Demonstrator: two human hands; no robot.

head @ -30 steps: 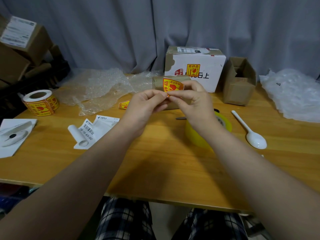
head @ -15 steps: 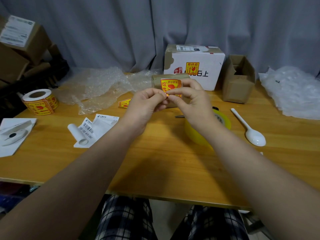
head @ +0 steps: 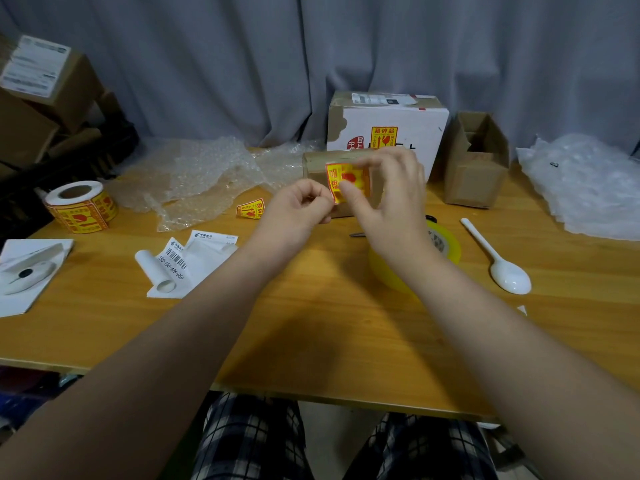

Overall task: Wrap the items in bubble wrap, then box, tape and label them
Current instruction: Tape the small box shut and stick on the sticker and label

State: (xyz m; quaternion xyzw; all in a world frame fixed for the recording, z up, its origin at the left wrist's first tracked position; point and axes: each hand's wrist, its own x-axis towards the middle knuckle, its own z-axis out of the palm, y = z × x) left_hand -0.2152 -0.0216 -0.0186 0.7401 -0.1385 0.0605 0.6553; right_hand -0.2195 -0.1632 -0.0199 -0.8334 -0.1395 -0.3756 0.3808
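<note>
Sticker [head: 356, 178] is peeling apart as hands are separating: right hand [head: 391, 199] pinching its top, left hand [head: 298, 209] its corner; box [head: 317, 164] at 12 o'clock is awaiting labelling.

Yellow-and-red sticker [head: 346, 181], brown box [head: 317, 168], white spoon [head: 498, 261], plaid trousers [head: 252, 441]

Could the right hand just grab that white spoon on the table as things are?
Probably not at once: the right hand pinches the yellow sticker. The white spoon lies bare beside it, nothing between.
</note>
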